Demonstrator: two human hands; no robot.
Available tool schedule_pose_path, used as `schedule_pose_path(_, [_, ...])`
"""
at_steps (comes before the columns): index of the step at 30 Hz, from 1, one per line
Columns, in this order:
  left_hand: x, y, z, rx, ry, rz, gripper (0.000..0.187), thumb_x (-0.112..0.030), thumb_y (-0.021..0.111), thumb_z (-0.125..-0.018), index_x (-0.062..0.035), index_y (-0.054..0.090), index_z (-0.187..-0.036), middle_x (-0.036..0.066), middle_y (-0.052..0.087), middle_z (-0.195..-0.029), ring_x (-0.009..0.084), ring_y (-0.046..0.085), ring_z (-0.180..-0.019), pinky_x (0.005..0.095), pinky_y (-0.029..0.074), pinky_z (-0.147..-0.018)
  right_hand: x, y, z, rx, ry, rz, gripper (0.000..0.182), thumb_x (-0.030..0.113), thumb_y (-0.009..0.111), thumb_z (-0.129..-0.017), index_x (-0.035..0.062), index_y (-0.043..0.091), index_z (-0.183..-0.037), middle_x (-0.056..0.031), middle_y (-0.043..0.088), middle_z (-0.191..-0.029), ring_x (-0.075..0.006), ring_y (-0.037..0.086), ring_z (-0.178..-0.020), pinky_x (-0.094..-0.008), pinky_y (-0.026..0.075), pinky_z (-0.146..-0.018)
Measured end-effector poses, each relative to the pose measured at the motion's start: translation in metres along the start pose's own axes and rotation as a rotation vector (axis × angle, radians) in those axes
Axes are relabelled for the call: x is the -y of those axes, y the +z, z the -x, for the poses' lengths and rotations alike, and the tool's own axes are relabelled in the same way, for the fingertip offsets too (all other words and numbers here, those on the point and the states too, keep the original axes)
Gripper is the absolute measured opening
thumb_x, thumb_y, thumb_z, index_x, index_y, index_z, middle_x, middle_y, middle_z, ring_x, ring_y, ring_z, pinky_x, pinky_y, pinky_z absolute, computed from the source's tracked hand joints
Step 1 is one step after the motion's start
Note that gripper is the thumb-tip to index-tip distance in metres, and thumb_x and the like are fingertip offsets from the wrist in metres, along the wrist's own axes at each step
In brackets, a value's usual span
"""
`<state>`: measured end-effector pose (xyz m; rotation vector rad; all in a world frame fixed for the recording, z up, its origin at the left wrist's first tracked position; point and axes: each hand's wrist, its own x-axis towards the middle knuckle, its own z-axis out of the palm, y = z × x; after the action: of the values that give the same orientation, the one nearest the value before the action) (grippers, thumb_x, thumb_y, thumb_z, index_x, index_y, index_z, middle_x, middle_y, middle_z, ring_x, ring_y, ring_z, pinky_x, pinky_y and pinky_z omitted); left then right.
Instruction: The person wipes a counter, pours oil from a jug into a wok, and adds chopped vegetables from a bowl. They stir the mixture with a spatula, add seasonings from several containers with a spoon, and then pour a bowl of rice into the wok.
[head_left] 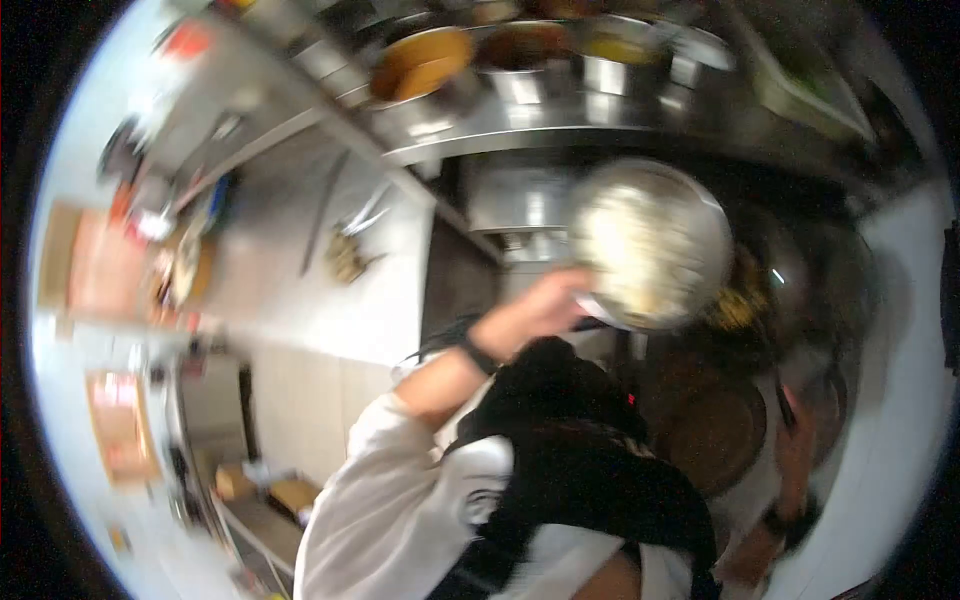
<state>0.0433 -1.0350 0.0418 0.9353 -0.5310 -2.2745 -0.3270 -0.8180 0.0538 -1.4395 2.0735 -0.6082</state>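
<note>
My left hand point(551, 303) is closed on the rim of a round metal bowl point(708, 215), raised in front of me and tilted so its inside faces the camera. White, lumpy food point(638, 250) fills much of it; blur hides its exact kind. Beyond the bowl's right edge, yellow food point(738, 305) lies in a dark wok point(825, 260), partly covered by the bowl. My right hand point(796, 432), low at the right, is wrapped round a long-handled utensil point(783, 378) that reaches toward the yellow food. The utensil's far end cannot be made out.
Several metal pots, one with orange contents point(425, 62), line a steel shelf point(560, 140) above the stove. A dark round pan point(710, 435) sits nearer me. A pale worktop point(375, 315) at left carries a small brownish heap point(345, 258).
</note>
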Motion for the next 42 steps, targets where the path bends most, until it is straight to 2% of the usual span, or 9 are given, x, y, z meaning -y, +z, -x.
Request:
schedule_pose_path(5, [0.032,0.027,-0.041,0.134,0.079,0.119,0.043,0.000,0.044,-0.077,-0.0047,0.038,-0.119,0.008,0.052,-0.107,0.0228,0.057,-0.089,0.0429,0.052,-0.072,-0.040,-0.020,0.022,0.026,0.016,0.054,0.041,-0.011,0.047,-0.077,0.0043,0.054,-0.114,-0.0150,0.054,-0.116,-0.0261,0.050,-0.108,-0.0338,0.035,-0.097])
schedule_pose_path(7, [0.038,0.024,-0.050,0.062,0.075,0.059,0.042,-0.002,0.046,-0.079,-0.0066,0.038,-0.120,0.008,0.052,-0.107,0.0237,0.057,-0.089,0.0419,0.053,-0.072,-0.046,-0.005,0.013,0.033,-0.233,0.096,0.040,-0.010,0.046,-0.079,0.0036,0.052,-0.116,-0.0143,0.054,-0.116,-0.0240,0.051,-0.107,-0.0314,0.036,-0.096])
schedule_pose_path(12, [0.023,0.026,-0.076,0.028,-0.039,-0.285,0.041,-0.001,0.042,-0.084,-0.0004,0.033,-0.124,0.015,0.048,-0.117,0.0277,0.052,-0.103,0.0403,0.050,-0.081,-0.002,0.020,0.012,-0.133,0.097,-0.081,0.044,-0.002,0.053,-0.079,0.0003,0.045,-0.122,-0.0151,0.050,-0.121,-0.0194,0.049,-0.109,-0.0271,0.034,-0.095])
schedule_pose_path(13, [0.026,0.019,-0.092,0.158,0.109,-0.401,0.061,0.004,0.038,-0.082,-0.0100,0.009,-0.134,0.016,0.042,-0.121,0.0246,0.047,-0.107,0.0387,0.048,-0.080,0.015,0.013,0.018,-0.142,0.175,-0.123,0.046,-0.002,0.053,-0.078,0.0006,0.045,-0.123,-0.0143,0.049,-0.122,-0.0192,0.048,-0.110,-0.0273,0.033,-0.095])
schedule_pose_path(15, [0.021,0.039,-0.101,0.171,0.418,-0.681,0.067,0.013,0.041,-0.078,-0.0093,0.011,-0.133,0.015,0.037,-0.125,0.0213,0.032,-0.119,0.0312,0.029,-0.099,0.011,-0.002,0.049,-0.230,0.202,-0.139,0.046,-0.003,0.053,-0.078,0.0008,0.045,-0.123,-0.0137,0.049,-0.122,-0.0189,0.047,-0.111,-0.0278,0.033,-0.096])
schedule_pose_path(30, [0.035,0.091,-0.191,0.511,0.704,-1.322,0.076,-0.002,0.055,-0.077,0.0009,0.005,-0.135,0.023,0.021,-0.137,0.0292,0.022,-0.128,0.0335,0.018,-0.105,0.031,0.025,0.021,-0.446,0.136,-0.185,0.041,0.000,0.060,-0.073,0.0102,0.056,-0.113,-0.0092,0.056,-0.115,-0.0250,0.051,-0.108,-0.0326,0.037,-0.095])
schedule_pose_path(33, [0.033,0.094,-0.195,0.516,0.740,-1.370,0.074,0.013,0.042,-0.069,-0.0002,0.009,-0.133,0.025,0.027,-0.130,0.0352,0.028,-0.124,0.0352,0.024,-0.102,0.024,0.024,0.019,-0.413,0.108,-0.171,0.042,-0.001,0.060,-0.072,0.0104,0.056,-0.113,-0.0096,0.056,-0.114,-0.0253,0.052,-0.107,-0.0322,0.038,-0.094])
schedule_pose_path(37, [0.028,0.110,-0.194,0.550,0.654,-1.472,0.077,0.004,0.054,-0.072,0.0036,0.008,-0.133,0.022,0.021,-0.136,0.0314,0.021,-0.128,0.0332,0.017,-0.106,0.029,0.018,0.016,-0.306,0.091,-0.106,0.046,-0.002,0.059,-0.070,0.0124,0.055,-0.113,-0.0116,0.058,-0.108,-0.0284,0.053,-0.103,-0.0341,0.040,-0.092])
schedule_pose_path(42, [0.025,0.129,-0.188,0.486,0.889,-1.676,0.077,0.011,0.048,-0.067,-0.0049,0.013,-0.133,0.023,0.033,-0.122,0.0425,0.037,-0.112,0.0439,0.039,-0.090,0.023,0.022,0.020,-0.284,0.094,0.031,0.049,-0.002,0.058,-0.071,0.0162,0.053,-0.116,-0.0134,0.055,-0.108,-0.0321,0.054,-0.097,-0.0356,0.042,-0.088])
